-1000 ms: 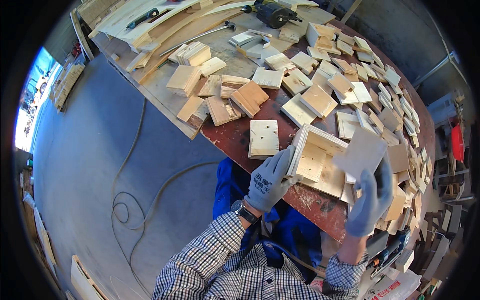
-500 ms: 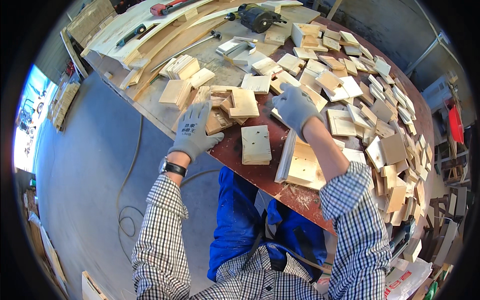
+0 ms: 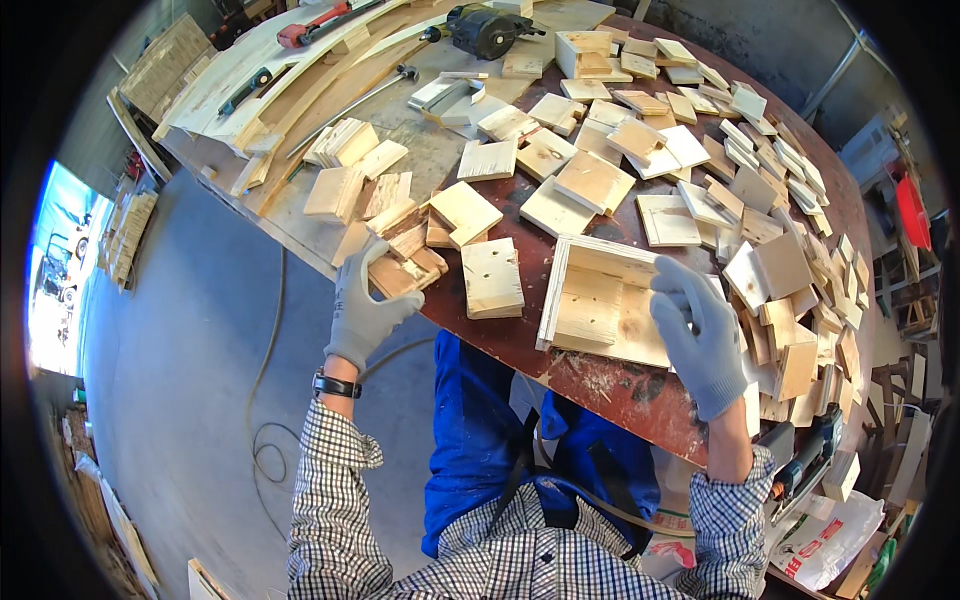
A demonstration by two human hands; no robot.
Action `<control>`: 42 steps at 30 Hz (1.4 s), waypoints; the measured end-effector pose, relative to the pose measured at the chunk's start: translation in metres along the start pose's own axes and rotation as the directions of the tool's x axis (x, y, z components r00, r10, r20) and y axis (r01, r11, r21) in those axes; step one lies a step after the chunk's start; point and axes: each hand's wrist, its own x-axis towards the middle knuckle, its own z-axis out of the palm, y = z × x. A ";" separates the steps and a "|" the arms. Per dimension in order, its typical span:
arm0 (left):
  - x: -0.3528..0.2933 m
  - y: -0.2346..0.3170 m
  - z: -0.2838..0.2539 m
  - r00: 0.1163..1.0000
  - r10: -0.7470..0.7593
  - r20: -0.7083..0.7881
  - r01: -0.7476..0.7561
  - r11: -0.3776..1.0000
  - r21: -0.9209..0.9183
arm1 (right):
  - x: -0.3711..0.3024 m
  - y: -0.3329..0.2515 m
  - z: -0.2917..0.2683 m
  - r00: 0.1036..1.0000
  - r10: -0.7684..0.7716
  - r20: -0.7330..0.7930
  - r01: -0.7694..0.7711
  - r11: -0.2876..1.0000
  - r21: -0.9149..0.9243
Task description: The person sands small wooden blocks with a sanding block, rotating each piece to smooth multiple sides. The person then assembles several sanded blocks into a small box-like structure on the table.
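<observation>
My left hand (image 3: 368,308), in a grey glove, is at the table's left edge, thumb spread from the fingers. Its fingertips are beside a loose stack of short wood blocks (image 3: 410,270), and it is open. A flat board piece with dark knots (image 3: 492,278) lies just right of that stack. My right hand (image 3: 700,335), also gloved, hovers at the right end of an open wooden box (image 3: 590,300), covering part of it. Its fingers are loosely bent and apart, with nothing seen between them; whether they touch the box I cannot tell.
Many cut wood pieces (image 3: 670,220) cover the dark red table (image 3: 600,392) to the right. At the back are a black power tool (image 3: 487,32), a hammer (image 3: 350,112) and a red-handled tool (image 3: 312,27). A nail gun (image 3: 812,450) rests low at the right.
My right hand has moved from the boards in the middle toward me and right, to the box's end. My left hand has shifted slightly left and turned, thumb still spread.
</observation>
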 end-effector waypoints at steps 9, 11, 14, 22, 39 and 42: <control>0.044 0.018 -0.027 0.847 -0.289 0.446 0.469 0.802 -0.372 | -0.059 -0.001 -0.010 0.984 0.153 -0.096 -0.139 0.981 0.133; 0.043 0.010 -0.030 0.854 -0.299 0.425 0.478 0.774 -0.416 | -0.069 0.001 -0.012 0.978 0.185 -0.099 -0.168 0.973 0.158; 0.013 -0.010 -0.038 0.830 -0.317 0.458 0.557 0.442 -0.704 | -0.087 0.003 -0.018 0.974 0.219 -0.067 -0.206 0.966 0.157; -0.056 0.150 -0.032 0.767 -0.197 0.610 0.528 -0.347 -0.775 | -0.103 -0.035 0.009 0.997 -0.076 0.014 0.076 0.997 0.001; -0.130 0.236 0.058 0.762 -0.043 0.646 0.606 0.401 -0.687 | -0.118 0.007 0.045 0.955 -0.287 -0.069 0.274 0.949 -0.155; -0.128 0.240 0.055 0.738 -0.043 0.673 0.643 0.344 -0.684 | -0.112 0.006 0.041 0.961 -0.275 -0.039 0.269 0.956 -0.121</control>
